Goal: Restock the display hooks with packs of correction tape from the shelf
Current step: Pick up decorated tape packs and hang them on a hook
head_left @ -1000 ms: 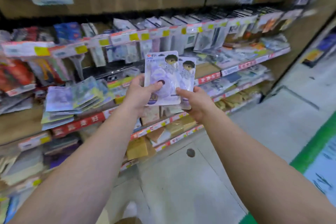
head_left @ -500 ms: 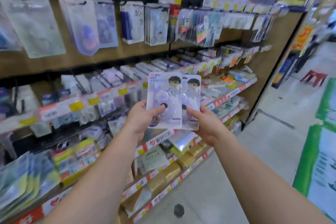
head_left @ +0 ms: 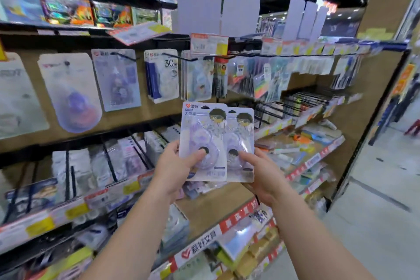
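I have two packs of correction tape fanned between my hands, raised in front of the pegboard. My left hand (head_left: pixel 175 166) pinches the front pack (head_left: pixel 202 141) low down, thumb pressed on the clear blister and the other fingers curled behind the card. My right hand (head_left: pixel 261 173) pinches the rear pack (head_left: pixel 242 143) the same way, thumb on its lower face, the card overlapping behind the front one just beside my thumb tips. Above my fingers hang matching packs on a display hook (head_left: pixel 179 57), close over the top edges of what I hold. I judge these packs light, with a stiff card back and a slick, springy plastic bubble that dents if squeezed. Better to hold the flat card edge near the bottom, leaving the punched hole at the top free, well above my fingertips, for threading onto the hook.
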`<state>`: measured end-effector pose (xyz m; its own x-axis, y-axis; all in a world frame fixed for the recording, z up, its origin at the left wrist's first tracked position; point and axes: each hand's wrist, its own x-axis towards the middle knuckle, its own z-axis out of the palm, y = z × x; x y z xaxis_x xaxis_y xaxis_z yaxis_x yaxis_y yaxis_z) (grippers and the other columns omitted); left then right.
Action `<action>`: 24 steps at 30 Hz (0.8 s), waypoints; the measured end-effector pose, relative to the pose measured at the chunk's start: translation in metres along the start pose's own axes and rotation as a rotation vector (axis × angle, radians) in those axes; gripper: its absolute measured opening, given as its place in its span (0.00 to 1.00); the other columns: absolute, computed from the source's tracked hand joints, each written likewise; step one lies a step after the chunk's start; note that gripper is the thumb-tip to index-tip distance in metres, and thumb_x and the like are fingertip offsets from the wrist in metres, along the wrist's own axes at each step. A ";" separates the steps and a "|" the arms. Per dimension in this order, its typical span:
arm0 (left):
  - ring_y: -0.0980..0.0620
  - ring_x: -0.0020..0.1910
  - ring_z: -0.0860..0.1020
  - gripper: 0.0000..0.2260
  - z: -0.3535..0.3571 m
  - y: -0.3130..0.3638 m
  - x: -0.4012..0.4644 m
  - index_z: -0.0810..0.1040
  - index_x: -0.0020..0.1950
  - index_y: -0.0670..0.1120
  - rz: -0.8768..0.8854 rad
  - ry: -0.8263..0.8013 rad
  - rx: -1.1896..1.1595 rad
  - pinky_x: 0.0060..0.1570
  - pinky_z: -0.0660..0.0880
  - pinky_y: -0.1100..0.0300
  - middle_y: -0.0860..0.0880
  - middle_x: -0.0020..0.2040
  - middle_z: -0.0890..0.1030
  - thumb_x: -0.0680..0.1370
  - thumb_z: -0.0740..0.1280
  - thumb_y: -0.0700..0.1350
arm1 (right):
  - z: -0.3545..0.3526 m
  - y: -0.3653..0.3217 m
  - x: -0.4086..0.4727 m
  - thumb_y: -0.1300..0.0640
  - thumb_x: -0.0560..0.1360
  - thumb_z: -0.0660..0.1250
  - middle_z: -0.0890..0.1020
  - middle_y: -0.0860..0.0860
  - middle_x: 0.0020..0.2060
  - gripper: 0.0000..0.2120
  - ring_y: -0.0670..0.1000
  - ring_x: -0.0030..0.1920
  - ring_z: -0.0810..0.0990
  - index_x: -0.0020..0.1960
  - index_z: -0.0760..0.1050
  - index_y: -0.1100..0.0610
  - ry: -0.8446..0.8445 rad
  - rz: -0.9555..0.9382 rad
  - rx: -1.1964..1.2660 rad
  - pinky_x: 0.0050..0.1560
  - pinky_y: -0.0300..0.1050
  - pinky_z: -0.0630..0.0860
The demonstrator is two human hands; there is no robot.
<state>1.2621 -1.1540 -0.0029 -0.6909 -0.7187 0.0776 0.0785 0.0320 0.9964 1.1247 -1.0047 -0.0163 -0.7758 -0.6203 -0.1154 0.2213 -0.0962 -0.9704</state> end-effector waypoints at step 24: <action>0.49 0.57 0.82 0.28 0.097 0.014 0.072 0.73 0.67 0.52 0.201 0.481 -0.086 0.58 0.76 0.48 0.51 0.57 0.84 0.70 0.77 0.56 | -0.034 -0.074 0.151 0.47 0.78 0.67 0.84 0.43 0.49 0.08 0.45 0.49 0.83 0.57 0.76 0.45 -0.411 -0.425 -0.221 0.53 0.50 0.80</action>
<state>1.1435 -1.1377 0.0202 -0.2502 -0.9423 0.2226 0.2483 0.1598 0.9554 0.9715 -1.0648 0.0309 -0.4692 -0.8157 0.3383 -0.2175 -0.2645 -0.9395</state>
